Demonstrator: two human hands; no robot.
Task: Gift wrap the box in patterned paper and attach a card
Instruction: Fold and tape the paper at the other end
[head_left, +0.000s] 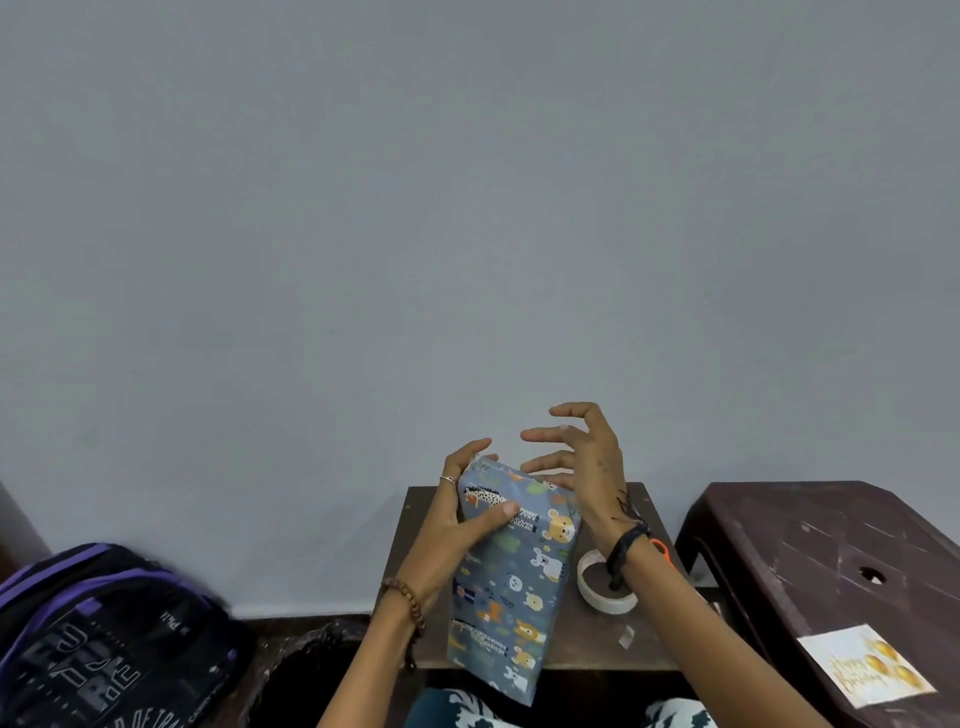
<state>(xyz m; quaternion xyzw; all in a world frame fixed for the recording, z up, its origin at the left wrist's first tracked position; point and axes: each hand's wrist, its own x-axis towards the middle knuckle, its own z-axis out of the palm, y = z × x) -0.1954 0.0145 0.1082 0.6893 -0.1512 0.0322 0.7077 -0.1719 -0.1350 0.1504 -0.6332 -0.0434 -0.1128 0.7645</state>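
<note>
The box (511, 582), wrapped in blue-grey paper with cartoon animals, stands tilted on its near end over the small brown table (592, 644). My left hand (457, 525) grips its upper left side, thumb across the front face. My right hand (582, 457) hovers at the box's top right corner, fingers spread and straight, the lower ones touching the paper. A white card (865, 670) with gold "Happy Birthday" lettering lies on the dark plastic stool (831, 545) at the right.
A roll of white tape (605, 587) sits on the table right of the box, with an orange-handled tool (665, 553) partly hidden behind my right wrist. A purple and black backpack (104, 634) lies at the lower left. A plain grey wall (467, 208) fills the background.
</note>
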